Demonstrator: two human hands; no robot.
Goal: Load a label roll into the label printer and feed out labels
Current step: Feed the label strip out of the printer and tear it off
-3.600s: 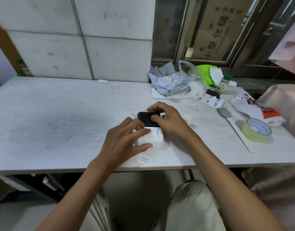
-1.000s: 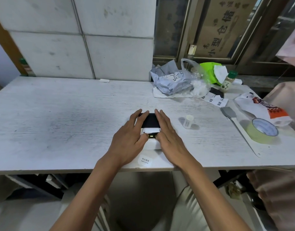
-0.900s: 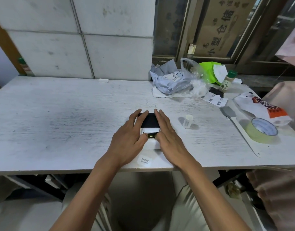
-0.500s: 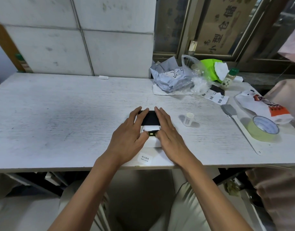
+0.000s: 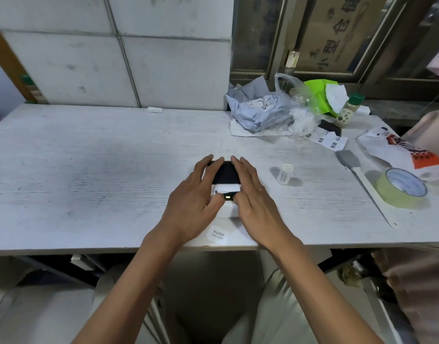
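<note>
The white tabletop (image 5: pixel 89 170) carries the label printer (image 5: pixel 227 192) close to its near edge, right of centre. The left hand (image 5: pixel 191 202) lies flat against the printer's left side, fingers extended and slightly spread, thumb tip near the lit green indicator (image 5: pixel 227 196). The right hand (image 5: pixel 255 197) mirrors it on the right side, fingers extended; neither hand is curled around the unit. A printed label (image 5: pixel 218 235) lies at the near edge, just in front of the printer. A small white core (image 5: pixel 285 174) stands apart to the right.
</note>
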